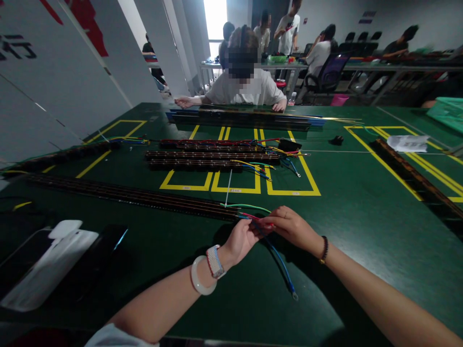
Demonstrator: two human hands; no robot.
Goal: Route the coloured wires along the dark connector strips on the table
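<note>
My left hand (pixel 241 239) and my right hand (pixel 291 228) meet at the right end of a long dark strip (pixel 137 196) that lies across the green table (pixel 354 217). Both hands pinch the coloured wires (pixel 253 216) coming out of that end. A green wire (pixel 249 207) arcs above my fingers, a red one runs between them, and a blue wire (pixel 284 272) with a ring terminal trails down toward me. A thin white tie (pixel 228 188) stands up near the strip's end.
Several more wired strips (pixel 213 155) lie in yellow-taped boxes at mid-table. A person in a white shirt (pixel 242 86) works on long strips (pixel 246 118) at the far edge. A phone and white device (pixel 54 260) lie at left. Another strip (pixel 415 178) and paper (pixel 408 142) are at right.
</note>
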